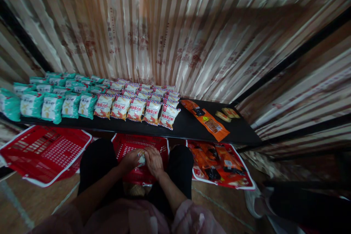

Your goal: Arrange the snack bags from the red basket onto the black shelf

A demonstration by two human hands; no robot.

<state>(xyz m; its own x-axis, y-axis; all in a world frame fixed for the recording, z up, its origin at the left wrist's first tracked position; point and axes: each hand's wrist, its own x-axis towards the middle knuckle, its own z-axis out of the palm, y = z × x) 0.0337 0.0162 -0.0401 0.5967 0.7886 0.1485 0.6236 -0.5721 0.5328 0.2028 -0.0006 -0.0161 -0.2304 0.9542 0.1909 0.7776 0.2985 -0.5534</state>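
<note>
A small snack bag, mostly covered by fingers, is between my two hands above the middle red basket. My left hand is closed around one side of it. On the other side, my right hand has its fingers curled over the bag. Beyond them on the black shelf stand rows of white-and-orange snack bags with striped edges. Rows of teal snack bags stand to their left.
A long orange packet and small yellow packs lie on the right of the black shelf. One red basket is at left; another at right holds orange packets. A person's shoe is at lower right.
</note>
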